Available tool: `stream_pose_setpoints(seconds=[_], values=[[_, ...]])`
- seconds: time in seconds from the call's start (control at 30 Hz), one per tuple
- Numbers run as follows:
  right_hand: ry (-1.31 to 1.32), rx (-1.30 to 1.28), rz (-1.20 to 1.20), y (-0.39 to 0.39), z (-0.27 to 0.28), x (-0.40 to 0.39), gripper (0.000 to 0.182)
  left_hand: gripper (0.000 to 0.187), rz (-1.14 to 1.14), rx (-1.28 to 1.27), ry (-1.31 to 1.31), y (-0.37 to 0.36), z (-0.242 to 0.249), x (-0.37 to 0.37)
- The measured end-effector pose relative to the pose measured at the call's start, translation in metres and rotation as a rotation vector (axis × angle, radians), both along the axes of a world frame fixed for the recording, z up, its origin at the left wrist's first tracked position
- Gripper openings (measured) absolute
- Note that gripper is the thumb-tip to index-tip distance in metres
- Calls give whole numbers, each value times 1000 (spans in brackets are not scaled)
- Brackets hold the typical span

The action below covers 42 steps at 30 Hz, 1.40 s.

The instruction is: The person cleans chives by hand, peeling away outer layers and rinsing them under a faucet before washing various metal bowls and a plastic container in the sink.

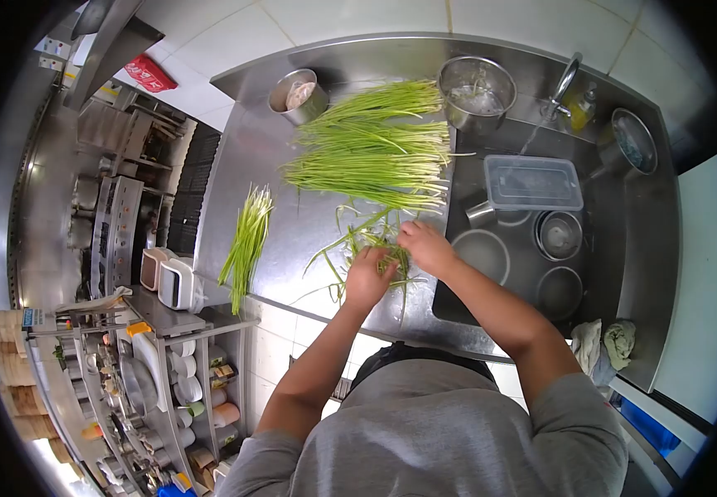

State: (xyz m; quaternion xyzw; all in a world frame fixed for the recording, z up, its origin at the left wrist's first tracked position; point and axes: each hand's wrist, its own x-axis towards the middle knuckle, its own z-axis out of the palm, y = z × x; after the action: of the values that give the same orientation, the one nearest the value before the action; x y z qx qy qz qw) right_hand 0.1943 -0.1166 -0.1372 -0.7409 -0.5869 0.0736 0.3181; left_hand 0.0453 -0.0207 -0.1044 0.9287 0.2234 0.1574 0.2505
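Loose strands of garlic chives (pixel 343 240) lie in an untidy heap on the steel counter in front of me. My left hand (pixel 369 275) rests in this heap, its fingers curled over some of the strands. Just to its right, my right hand (pixel 426 247) is closed in a pinch at the heap's upper edge; what sits between its fingertips is too small to make out. Beyond both hands, large bunches of garlic chives (pixel 366 161) are laid side by side, pale ends to the right. A smaller bunch (pixel 248 240) lies apart on the left.
A metal pot (pixel 298 98) stands at the back left and a steel bowl (pixel 478 89) at the back right. Water runs from the faucet (pixel 564 87) into the sink (pixel 607 257), which holds a plastic container (pixel 532 183) and several metal pans. Shelving (pixel 184 331) is at left.
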Motion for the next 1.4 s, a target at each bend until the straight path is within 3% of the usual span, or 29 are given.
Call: stream_pose_setpoints(seconds=[0.03, 0.07, 0.2, 0.33, 0.43, 0.6, 0.73, 0.8, 0.93, 1.03, 1.17, 1.27, 1.37, 1.4], values=[[51, 73, -25, 0, 4, -2, 6, 24, -13, 68, -28, -2, 4, 8], [79, 109, -32, 2, 10, -2, 6, 25, 19, -100, 191, 0, 9, 14], [235, 175, -67, 4, 46, 20, 8, 18, 136, -438, 90, 10, 40, 30], [639, 23, -29, 1, 60, 40, 10, 18, 180, -377, 78, 27, 64, 18], [572, 85, -119, -1, 62, 52, 9, 17, 260, -446, 48, 39, 75, 4], [875, 76, -32, 1, 55, 55, 10, 16, 344, -675, -126, 60, 84, -17], [417, -114, 82, 10, 46, 32, 22, 31, 324, -410, 108, 66, 95, -10], [193, -95, -215, 9, 38, 40, 24, 43, 296, -217, 248, 56, 100, 0], [-41, -183, -547, -1, 6, 54, 27, 52, 230, -234, 134, 50, 77, 4], [-207, -27, -441, -5, -6, 59, 14, 55, 145, -247, 163, 44, 75, 5], [56, 67, -293, 6, 18, 79, 16, 52, 45, -22, 73, 51, 74, 23], [258, 291, -224, 26, 88, 82, 13, 45, -17, 204, -52, 53, 98, 63], [337, 348, -186, 43, 153, 85, 13, 39, -89, 367, -200, 73, 105, 100], [467, 378, -182, 47, 171, 86, 11, 35, -85, 216, -139, 81, 115, 106]])
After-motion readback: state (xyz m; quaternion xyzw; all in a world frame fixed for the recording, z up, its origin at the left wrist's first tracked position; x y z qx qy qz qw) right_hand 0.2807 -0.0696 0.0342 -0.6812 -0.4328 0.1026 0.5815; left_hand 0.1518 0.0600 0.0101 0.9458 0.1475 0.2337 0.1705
